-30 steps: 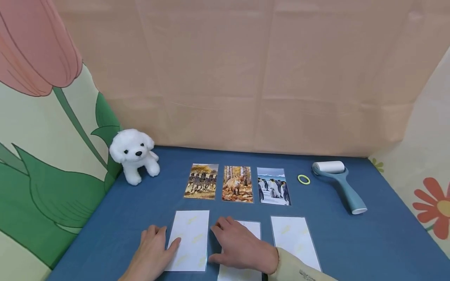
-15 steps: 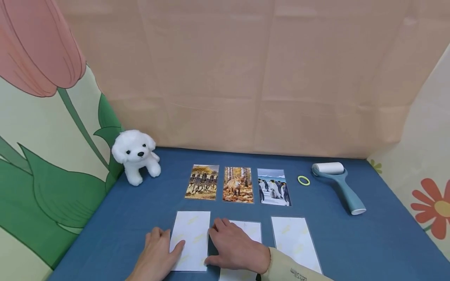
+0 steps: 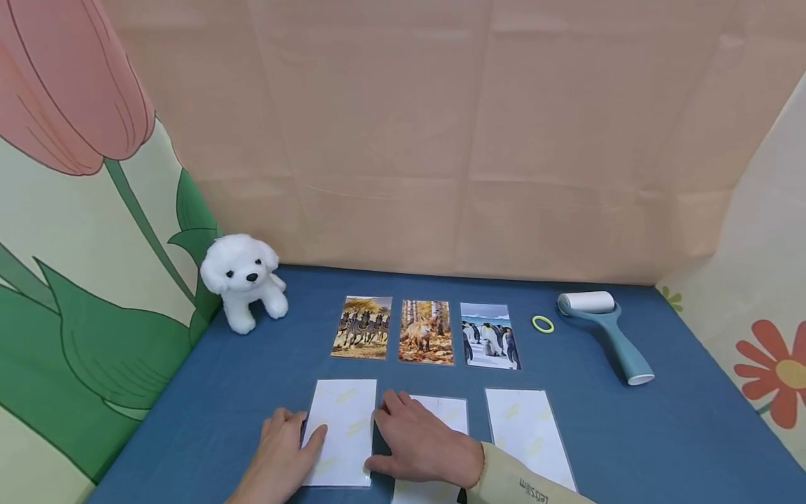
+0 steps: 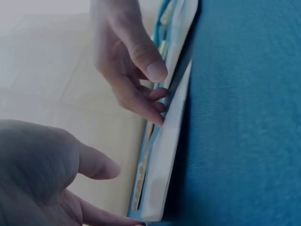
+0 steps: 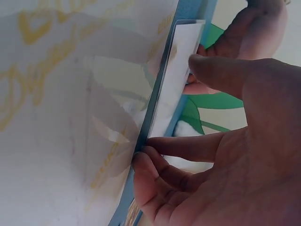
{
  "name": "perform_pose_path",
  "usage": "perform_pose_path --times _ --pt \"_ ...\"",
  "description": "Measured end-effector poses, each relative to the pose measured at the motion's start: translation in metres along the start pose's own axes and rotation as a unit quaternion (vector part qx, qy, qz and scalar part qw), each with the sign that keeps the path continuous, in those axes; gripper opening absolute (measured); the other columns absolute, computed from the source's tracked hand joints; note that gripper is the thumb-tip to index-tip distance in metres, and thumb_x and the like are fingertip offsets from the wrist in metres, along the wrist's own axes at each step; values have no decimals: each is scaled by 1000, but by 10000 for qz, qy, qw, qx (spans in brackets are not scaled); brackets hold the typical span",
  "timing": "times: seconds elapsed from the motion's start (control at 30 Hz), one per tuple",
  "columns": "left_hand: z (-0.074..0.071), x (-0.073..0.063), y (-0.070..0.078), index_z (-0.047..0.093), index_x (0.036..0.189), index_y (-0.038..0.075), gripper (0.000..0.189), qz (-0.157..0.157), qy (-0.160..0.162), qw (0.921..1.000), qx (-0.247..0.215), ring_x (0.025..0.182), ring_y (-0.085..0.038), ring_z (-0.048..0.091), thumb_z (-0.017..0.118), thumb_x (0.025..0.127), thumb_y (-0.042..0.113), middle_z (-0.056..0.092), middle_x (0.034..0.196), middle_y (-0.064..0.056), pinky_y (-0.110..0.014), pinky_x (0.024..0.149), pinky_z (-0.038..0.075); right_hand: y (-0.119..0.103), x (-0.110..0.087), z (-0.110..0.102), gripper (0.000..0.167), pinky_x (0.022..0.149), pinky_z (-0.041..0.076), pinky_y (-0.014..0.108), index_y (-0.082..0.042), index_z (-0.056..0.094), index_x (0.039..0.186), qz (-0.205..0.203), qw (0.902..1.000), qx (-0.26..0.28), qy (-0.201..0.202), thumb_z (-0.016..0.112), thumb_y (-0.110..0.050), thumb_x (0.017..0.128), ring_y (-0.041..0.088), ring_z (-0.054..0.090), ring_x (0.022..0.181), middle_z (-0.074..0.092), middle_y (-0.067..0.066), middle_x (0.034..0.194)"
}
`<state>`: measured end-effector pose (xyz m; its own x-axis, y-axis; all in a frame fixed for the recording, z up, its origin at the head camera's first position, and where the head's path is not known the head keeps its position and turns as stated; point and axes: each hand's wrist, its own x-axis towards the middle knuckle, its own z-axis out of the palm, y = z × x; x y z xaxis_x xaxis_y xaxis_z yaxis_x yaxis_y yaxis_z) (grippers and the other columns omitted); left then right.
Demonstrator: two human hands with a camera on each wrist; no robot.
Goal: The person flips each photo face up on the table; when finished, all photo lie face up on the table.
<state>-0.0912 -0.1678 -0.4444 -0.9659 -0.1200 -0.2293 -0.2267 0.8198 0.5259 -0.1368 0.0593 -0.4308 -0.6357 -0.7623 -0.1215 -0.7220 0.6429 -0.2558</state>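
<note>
Left hand [image 3: 280, 448]: nearest, at 8 o'clock of the left white card; grip apart, thumb over its face, fingers by the outer long edge.
Right hand [image 3: 423, 444]: at 3 o'clock of that card; thumb and index finger stretched apart along the inner edge, other fingers curled.
Left white card [image 3: 345, 413]: between the two hands on the table [image 3: 604, 448], blank side up with pale yellow marks; its outer edge seems slightly raised in the left wrist view.
Card step: probably the positioning or handling of this card by its long edges, the two others lying flat.
Card edges, next move: would seem to call for even, light contact from both sides, so the card sits straight without bending or nudging its neighbour.
Middle white card [image 3: 452, 411]: at 4 o'clock, partly hidden under the right hand.
Right white card [image 3: 532, 441]: at 3 o'clock, uncovered apart from the sleeve near its lower side.
Picture cards: zebras [image 3: 361, 329] at 12 o'clock, fox [image 3: 425, 332] at 1, penguins [image 3: 491, 337] at 2.
Green ring [image 3: 545, 332] and roller [image 3: 607, 324]: both around 2 o'clock, farther right.
Plush dog [image 3: 242, 276]: at 11 o'clock, far left.
</note>
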Motion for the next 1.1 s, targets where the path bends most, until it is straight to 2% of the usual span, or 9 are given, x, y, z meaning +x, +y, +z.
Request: perform_pose_path --times 0.13,0.27,0.4,0.5,0.57,0.73,0.8,0.93,1.1 --pt "-5 -2 1 65 110 -13 39 303 491 9973 -450 91 -33 55 64 98 23 55 97 -15 -52 83 47 2 0 -1 49 75 42 26 -11 70 120 44 9994 352 -31 68 -53 94 9 42 86 50 -3 106" --pt "-9 -5 8 66 108 -6 30 348 832 9922 -859 80 -21 53 58 103 22 55 92 -8 -42 74 46 7 3 1 47 75 42 27 -12 68 126 35 9966 820 -60 66 -49 97 8 44 87 52 -4 108" --pt "-16 -5 19 66 114 -2 31 302 890 9876 -1255 80 -18 55 50 108 25 60 94 -5 -39 73 47 11 3 0 46 78 45 26 -11 65 130 -13 9907 1359 -7 62 -46 100 6 48 91 55 -4 113" --pt "-19 -5 29 67 116 3 33 449 816 9818 -1655 86 -16 59 45 110 26 64 98 -3 -39 77 50 12 0 -4 44 82 47 26 -11 63 133 6 9816 1908 53 55 -44 104 4 52 96 58 -5 116" --pt "-19 -6 36 67 116 5 34 640 726 9764 -1932 88 -16 60 42 111 26 65 100 -2 -39 80 51 13 0 -8 39 79 48 26 -12 65 127 -39 9714 2373 104 48 -41 108 5 54 91 60 -5 106" --pt "-9 -4 45 67 119 5 39 1013 359 9670 -2310 91 -16 59 37 112 28 63 102 -2 -39 83 50 16 -7 -14 47 86 50 32 -14 59 136 410 9322 3596 -71 35 -44 110 8 59 102 64 -5 114" --pt "-2 -2 45 68 117 5 41 1066 223 9681 -2259 91 -16 58 38 112 32 62 102 -2 -40 84 49 17 -11 -16 53 94 49 35 -14 52 145 687 9130 4019 -161 33 -48 110 11 59 113 61 -2 128" --pt "10 0 47 70 117 7 41 1182 14 9715 -2055 90 -17 59 41 111 34 63 100 -2 -42 83 48 22 -17 -18 57 90 51 35 -12 49 147 861 8807 4654 -198 33 -51 109 17 63 111 64 2 123" --pt "18 2 46 70 124 8 39 1290 -420 9714 -1947 92 -20 59 43 110 33 62 103 -3 -43 84 48 28 -23 -21 59 89 52 37 -4 43 150 863 8591 5043 -127 37 -46 110 22 64 110 67 4 118"
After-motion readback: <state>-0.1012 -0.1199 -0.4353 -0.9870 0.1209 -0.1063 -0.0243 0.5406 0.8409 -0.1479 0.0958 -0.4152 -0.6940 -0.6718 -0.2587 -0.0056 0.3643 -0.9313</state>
